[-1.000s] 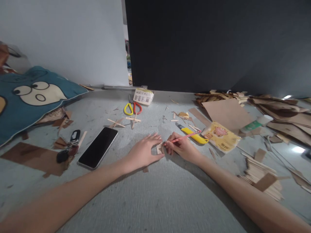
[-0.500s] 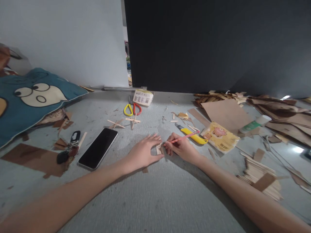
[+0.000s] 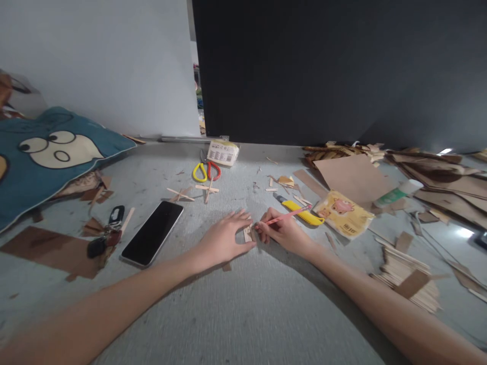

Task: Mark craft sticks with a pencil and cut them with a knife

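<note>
A small pale wooden piece [image 3: 248, 233], like short craft sticks side by side, lies on the grey surface. My left hand [image 3: 226, 235] rests over its left side, with the fingers at the far end and the thumb at the near end holding it down. Dark marks show on the wood, too small to make out. In my right hand [image 3: 279, 233] is a slim pink pencil [image 3: 277, 219], pinched close to its lower end and slanting up to the right. Its tip is at the right side of the wooden piece, partly hidden by my fingers.
Behind my right hand lies a yellow utility knife [image 3: 304, 214], beside a yellow tissue pack [image 3: 344, 215]. A phone [image 3: 152, 233] and keys [image 3: 110, 235] are at left. Scissors [image 3: 206, 171] and crossed sticks [image 3: 207, 188] lie farther back. A stick pile [image 3: 407, 274] and glue bottle [image 3: 399, 193] are at right.
The view has shifted very slightly. Both hands keep nearly the same place and grip, with the pencil still at the wooden piece.
</note>
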Motion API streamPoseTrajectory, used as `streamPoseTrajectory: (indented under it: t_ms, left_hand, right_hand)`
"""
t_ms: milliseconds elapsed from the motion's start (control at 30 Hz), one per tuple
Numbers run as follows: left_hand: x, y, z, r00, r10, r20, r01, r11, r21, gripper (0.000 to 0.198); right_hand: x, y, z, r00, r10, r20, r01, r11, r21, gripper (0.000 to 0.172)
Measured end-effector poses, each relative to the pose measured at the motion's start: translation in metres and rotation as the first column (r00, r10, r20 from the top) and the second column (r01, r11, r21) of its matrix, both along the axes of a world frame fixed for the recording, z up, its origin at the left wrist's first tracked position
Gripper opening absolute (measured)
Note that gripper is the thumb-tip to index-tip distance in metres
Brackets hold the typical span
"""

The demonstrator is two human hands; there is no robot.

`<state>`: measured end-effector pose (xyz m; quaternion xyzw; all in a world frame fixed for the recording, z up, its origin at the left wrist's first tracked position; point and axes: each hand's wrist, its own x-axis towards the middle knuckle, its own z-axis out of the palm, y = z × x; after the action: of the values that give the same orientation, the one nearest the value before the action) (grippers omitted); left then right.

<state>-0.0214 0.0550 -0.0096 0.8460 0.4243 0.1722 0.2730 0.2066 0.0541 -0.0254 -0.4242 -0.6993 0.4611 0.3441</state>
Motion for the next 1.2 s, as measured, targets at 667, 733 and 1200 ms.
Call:
streamPoseTrajectory:
  t_ms: [667, 733, 1200]
  left_hand:
    - [-0.0002, 0.0002, -0.0001, 1.000, 0.007, 0.010, -0.007, 1.000, -0.016, 0.058]
    - [-0.0006, 0.0005, -0.0013, 1.000, 0.006, 0.018, -0.006, 1.000, -0.015, 0.059]
    - [-0.0006, 0.0007, -0.0012, 1.000, 0.003, 0.002, -0.003, 1.000, -0.007, 0.058]
  right_hand:
    - [0.0002, -0.0002, -0.0014, 1.000, -0.008, -0.006, 0.008, 1.000, 0.009, 0.050]
    - [0.0001, 0.0001, -0.0022, 1.000, 0.001, 0.000, -0.001, 1.000, 0.011, 0.049]
    - [0.0015, 0.0003, -0.0041, 1.000, -0.003, -0.021, 0.003, 1.000, 0.003, 0.047]
